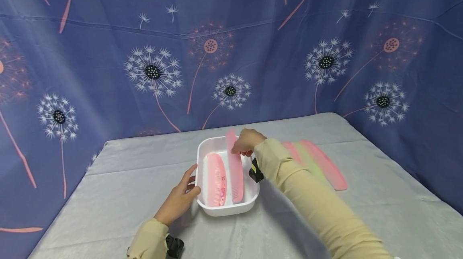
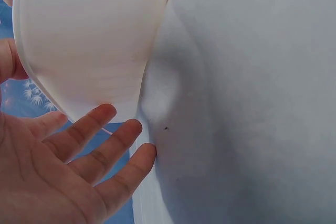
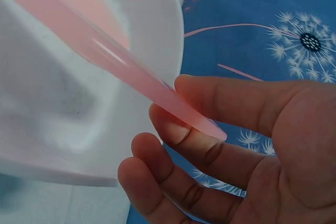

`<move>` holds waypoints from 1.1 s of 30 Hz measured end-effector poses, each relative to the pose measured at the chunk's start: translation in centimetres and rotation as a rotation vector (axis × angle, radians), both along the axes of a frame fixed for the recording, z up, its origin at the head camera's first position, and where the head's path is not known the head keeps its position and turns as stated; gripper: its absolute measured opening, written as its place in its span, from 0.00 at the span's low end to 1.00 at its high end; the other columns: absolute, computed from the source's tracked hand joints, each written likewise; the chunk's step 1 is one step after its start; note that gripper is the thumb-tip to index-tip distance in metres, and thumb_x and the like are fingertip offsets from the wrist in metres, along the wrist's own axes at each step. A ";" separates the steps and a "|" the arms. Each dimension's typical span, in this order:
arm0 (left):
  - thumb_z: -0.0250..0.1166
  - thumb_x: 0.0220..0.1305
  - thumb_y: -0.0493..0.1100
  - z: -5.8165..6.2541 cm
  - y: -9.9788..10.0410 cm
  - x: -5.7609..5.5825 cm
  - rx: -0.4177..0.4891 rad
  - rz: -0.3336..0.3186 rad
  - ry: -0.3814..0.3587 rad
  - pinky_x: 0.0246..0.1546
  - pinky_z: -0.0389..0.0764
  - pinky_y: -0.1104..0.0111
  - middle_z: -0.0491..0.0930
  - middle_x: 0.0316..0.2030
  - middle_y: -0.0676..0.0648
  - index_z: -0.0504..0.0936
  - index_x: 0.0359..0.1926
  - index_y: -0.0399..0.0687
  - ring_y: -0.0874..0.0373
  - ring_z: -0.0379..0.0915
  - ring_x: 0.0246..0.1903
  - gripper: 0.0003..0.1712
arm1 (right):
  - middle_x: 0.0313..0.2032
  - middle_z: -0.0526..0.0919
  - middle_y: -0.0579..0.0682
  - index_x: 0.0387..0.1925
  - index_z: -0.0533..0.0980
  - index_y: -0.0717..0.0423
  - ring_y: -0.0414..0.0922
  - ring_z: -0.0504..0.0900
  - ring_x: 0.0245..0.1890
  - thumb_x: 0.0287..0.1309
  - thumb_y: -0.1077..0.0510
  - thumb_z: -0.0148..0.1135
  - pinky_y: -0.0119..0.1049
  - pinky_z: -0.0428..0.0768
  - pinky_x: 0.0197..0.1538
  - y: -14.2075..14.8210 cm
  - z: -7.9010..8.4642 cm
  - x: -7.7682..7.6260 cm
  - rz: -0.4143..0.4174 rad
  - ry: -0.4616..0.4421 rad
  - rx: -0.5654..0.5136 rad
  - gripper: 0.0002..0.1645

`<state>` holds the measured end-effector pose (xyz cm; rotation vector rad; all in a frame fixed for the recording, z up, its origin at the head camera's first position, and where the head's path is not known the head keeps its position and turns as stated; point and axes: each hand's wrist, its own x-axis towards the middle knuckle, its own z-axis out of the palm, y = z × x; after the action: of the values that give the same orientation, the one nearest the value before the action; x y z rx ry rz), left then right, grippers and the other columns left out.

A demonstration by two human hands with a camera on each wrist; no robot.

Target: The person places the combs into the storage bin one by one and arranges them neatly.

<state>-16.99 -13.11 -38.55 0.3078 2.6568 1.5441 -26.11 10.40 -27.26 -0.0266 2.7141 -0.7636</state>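
Note:
A pink comb [image 1: 236, 174] stands tilted on its edge over the white plastic basin [image 1: 231, 211], its far end pinched between thumb and fingers of my right hand [image 1: 248, 140]. The right wrist view shows that pinch on the comb [image 3: 157, 90] close up. Flat on the basin floor, to the left, lies another pink comb [image 1: 216, 180] with a printed pattern along its spine. My left hand [image 1: 181, 196] rests against the basin's left wall, thumb at the rim. In the left wrist view its fingers [image 2: 118, 150] extend loosely beside the basin's outer side [image 2: 89, 51].
Right of the basin, partly behind my right sleeve, lie a pink comb [image 1: 323, 164], a yellow-green comb [image 1: 311, 160] and another pink piece [image 1: 291, 150]. A pale grey cloth [image 1: 144, 178] covers the table. Behind it hangs a blue dandelion-print curtain [image 1: 253, 42].

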 end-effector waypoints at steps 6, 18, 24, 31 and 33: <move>0.56 0.68 0.38 0.0 0.0 0.0 0.004 -0.001 -0.003 0.63 0.68 0.40 0.72 0.65 0.32 0.56 0.79 0.47 0.37 0.71 0.62 0.40 | 0.23 0.79 0.50 0.23 0.76 0.54 0.41 0.72 0.18 0.61 0.52 0.67 0.32 0.72 0.27 -0.8 -0.2 0.3 0.012 -0.002 0.093 0.15; 0.56 0.68 0.38 0.1 0.0 0.1 -0.002 0.002 0.002 0.63 0.68 0.40 0.72 0.65 0.32 0.57 0.79 0.48 0.37 0.72 0.62 0.39 | 0.17 0.74 0.46 0.17 0.76 0.52 0.39 0.72 0.15 0.59 0.52 0.69 0.32 0.71 0.25 -1.6 -2.0 -0.9 0.006 -0.007 0.165 0.18; 0.56 0.68 0.39 0.2 -0.1 0.1 0.003 -0.002 0.008 0.62 0.69 0.40 0.72 0.65 0.31 0.57 0.79 0.46 0.37 0.73 0.61 0.39 | 0.21 0.78 0.46 0.17 0.80 0.51 0.44 0.76 0.25 0.55 0.51 0.71 0.36 0.76 0.33 -1.7 -2.7 -1.1 0.022 0.065 0.217 0.16; 0.57 0.68 0.38 0.2 -0.1 0.0 0.006 -0.002 0.011 0.62 0.70 0.40 0.72 0.65 0.31 0.57 0.79 0.46 0.37 0.73 0.61 0.39 | 0.31 0.82 0.48 0.18 0.79 0.50 0.48 0.79 0.36 0.52 0.51 0.73 0.42 0.81 0.43 -2.7 -2.7 -0.9 0.017 0.109 0.297 0.14; 0.57 0.68 0.39 0.2 -0.1 0.1 0.005 -0.004 0.013 0.62 0.70 0.40 0.72 0.65 0.31 0.57 0.79 0.46 0.36 0.73 0.61 0.40 | 0.32 0.81 0.49 0.17 0.76 0.49 0.47 0.78 0.35 0.52 0.52 0.73 0.42 0.81 0.41 -3.1 -2.8 -0.9 0.009 0.115 0.318 0.15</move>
<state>-16.92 -13.23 -38.35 0.3238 2.6607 1.5539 -27.03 7.26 -30.05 -0.0104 2.9101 -0.3288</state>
